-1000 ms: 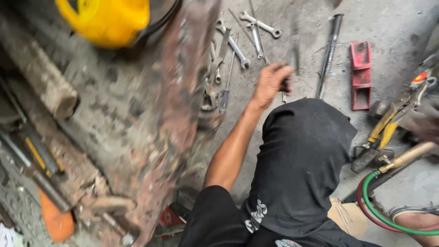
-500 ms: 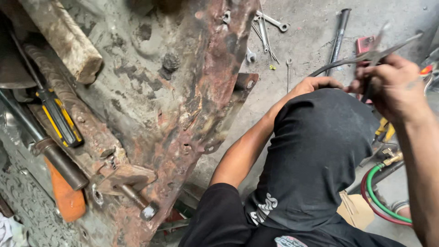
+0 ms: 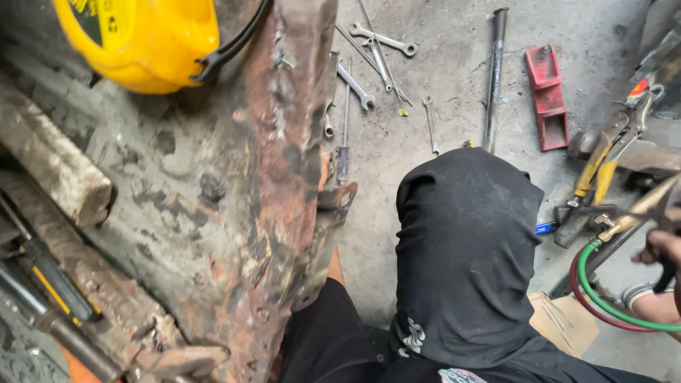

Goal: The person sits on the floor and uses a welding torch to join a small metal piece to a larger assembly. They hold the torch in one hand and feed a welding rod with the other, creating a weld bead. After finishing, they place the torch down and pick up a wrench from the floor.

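The right hand has dropped to the right edge, fingers closed on a torch whose long axis slants up to the far right; left hand hidden behind the rusty beam

- The rusty metal beam runs from top to bottom left of centre, with the tape measure on its upper end.
- Right of the beam, wrenches lie scattered on the concrete floor, a screwdriver just below them.
- The long bar lies right of the wrenches, the channel bracket further right.
- The knee sits below the bar (covering its lower end).
- The right hand is at the right edge, touching the torch, the hoses looping beneath.
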